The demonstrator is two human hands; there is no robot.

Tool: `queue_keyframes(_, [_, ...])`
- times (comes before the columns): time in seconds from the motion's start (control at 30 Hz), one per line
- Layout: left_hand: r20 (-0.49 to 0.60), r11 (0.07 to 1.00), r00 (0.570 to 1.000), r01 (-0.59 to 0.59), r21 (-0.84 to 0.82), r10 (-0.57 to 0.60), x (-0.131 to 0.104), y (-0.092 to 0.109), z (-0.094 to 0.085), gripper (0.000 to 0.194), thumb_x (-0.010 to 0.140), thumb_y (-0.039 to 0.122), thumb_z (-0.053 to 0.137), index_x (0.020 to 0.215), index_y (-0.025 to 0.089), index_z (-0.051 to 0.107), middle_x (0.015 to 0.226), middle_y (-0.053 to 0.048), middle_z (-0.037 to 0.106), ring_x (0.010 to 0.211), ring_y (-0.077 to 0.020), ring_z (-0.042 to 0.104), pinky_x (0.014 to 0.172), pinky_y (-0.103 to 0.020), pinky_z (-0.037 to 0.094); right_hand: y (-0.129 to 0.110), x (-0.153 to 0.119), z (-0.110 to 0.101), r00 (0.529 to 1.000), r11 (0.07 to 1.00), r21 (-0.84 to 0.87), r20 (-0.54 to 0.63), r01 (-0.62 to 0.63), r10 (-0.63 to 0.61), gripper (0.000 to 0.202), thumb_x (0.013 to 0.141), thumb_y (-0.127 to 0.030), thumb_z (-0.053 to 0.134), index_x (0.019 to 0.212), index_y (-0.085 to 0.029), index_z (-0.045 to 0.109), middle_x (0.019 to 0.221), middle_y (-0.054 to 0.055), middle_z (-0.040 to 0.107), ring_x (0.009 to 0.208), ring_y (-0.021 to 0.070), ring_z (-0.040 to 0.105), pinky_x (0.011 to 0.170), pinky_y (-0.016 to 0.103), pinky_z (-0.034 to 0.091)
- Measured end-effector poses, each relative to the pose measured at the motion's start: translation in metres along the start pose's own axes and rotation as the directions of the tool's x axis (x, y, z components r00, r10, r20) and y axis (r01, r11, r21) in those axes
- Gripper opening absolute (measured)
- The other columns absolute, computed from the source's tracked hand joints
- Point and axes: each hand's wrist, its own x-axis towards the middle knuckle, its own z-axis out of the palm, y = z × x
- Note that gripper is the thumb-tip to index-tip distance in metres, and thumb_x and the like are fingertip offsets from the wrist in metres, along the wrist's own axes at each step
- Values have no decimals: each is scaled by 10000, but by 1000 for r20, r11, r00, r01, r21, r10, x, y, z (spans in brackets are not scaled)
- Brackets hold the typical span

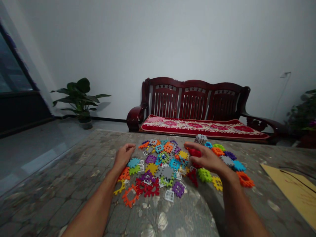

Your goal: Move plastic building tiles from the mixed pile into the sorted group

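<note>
A loose pile of colourful notched plastic building pieces (166,172) spreads over the middle of the table. My left hand (124,155) rests at the pile's left edge, fingers curled together, with nothing visible in them; a teal piece (133,162) lies just beside it. On the right, my right hand (206,157) has thumb and fingers around red building pieces (195,152), partly hidden by the hand. Below that hand lie a dark red piece (193,177), a lime green stack (204,175) and a yellow stack (217,183). Small white window-shaped pieces (169,195) are mixed into the pile.
Sorted stacks by colour stand at right, among them a grey stack (201,138), a blue stack (239,165) and an orange stack (244,179). A yellow board (291,194) lies at the right edge. Behind the patterned table (148,219) is a wooden bench (192,98).
</note>
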Motion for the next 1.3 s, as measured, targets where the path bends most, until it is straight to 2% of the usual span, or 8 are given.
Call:
queue_keyframes(0.13, [331, 990, 933, -137, -31, 139, -14, 27, 5, 266, 662, 365, 649, 834, 169, 699, 805, -40, 735, 779, -206, 657, 763, -309, 504, -22, 6, 47, 950, 996, -78, 311, 32, -6, 650, 660, -238, 747, 1295, -258, 614, 1338, 76, 609, 1221, 279, 561, 1056, 422, 419])
queue_keyframes(0.23, [627, 978, 763, -209, 6, 159, -30, 47, 12, 268, 674, 347, 675, 864, 160, 704, 828, -46, 729, 797, -208, 654, 765, -307, 503, -28, 7, 72, 914, 975, -189, 406, 113, -27, 775, 622, -328, 807, 1353, -267, 556, 1350, 82, 587, 1248, 301, 517, 1060, 432, 394])
queue_keyframes(0.3, [706, 930, 686, -351, 110, 176, -41, 58, 17, 280, 677, 324, 678, 909, 171, 708, 889, -45, 717, 834, -207, 644, 779, -299, 490, -31, 6, 83, 893, 952, -251, 448, 173, -44, 840, 604, -372, 823, 1381, -262, 521, 1346, 91, 579, 1246, 316, 498, 1050, 440, 388])
queue_keyframes(0.5, [794, 679, 594, -636, 366, 128, -70, 73, 28, 496, 588, 432, 779, 1032, 233, 682, 1093, -73, 633, 1056, -282, 563, 916, -360, 441, -36, 3, 102, 889, 884, -393, 455, 252, -51, 821, 658, -396, 771, 1403, -204, 484, 1265, 125, 596, 1158, 320, 499, 985, 418, 397])
queue_keyframes(0.7, [747, 622, 661, -616, 484, 73, -77, 66, 33, 459, 625, 294, 723, 1068, 218, 629, 1180, -121, 579, 1113, -300, 547, 889, -354, 456, -41, 4, 108, 914, 854, -439, 393, 279, -97, 522, 692, -261, 678, 1211, -232, 632, 1121, 84, 646, 1054, 275, 538, 937, 380, 402])
queue_keyframes(0.97, [671, 768, 738, -469, 436, 69, -55, 61, 24, 327, 599, 122, 583, 910, 213, 623, 903, -31, 670, 852, -208, 610, 724, -273, 446, -18, 11, 102, 969, 953, -278, 244, 119, -50, 473, 705, -250, 631, 1174, -201, 671, 1145, 81, 677, 1085, 245, 600, 952, 334, 444])
queue_keyframes(1.13, [575, 953, 817, -209, 220, 46, -30, 43, 12, 269, 580, 117, 514, 798, 188, 654, 760, -5, 678, 744, -168, 609, 636, -240, 452, -6, 18, 94, 989, 985, -174, 146, -7, 32, 361, 789, -309, 578, 1113, -208, 703, 1123, 73, 712, 1050, 248, 642, 940, 362, 472])
queue_keyframes(1.3, [485, 996, 870, 91, 10, -85, -20, 27, 10, 218, 567, 144, 560, 768, 167, 641, 669, -18, 667, 629, -160, 623, 537, -225, 443, -1, 21, 91, 999, 993, -113, 30, -28, 31, 364, 892, -362, 448, 1073, -187, 711, 1062, 83, 735, 1000, 251, 668, 897, 360, 491])
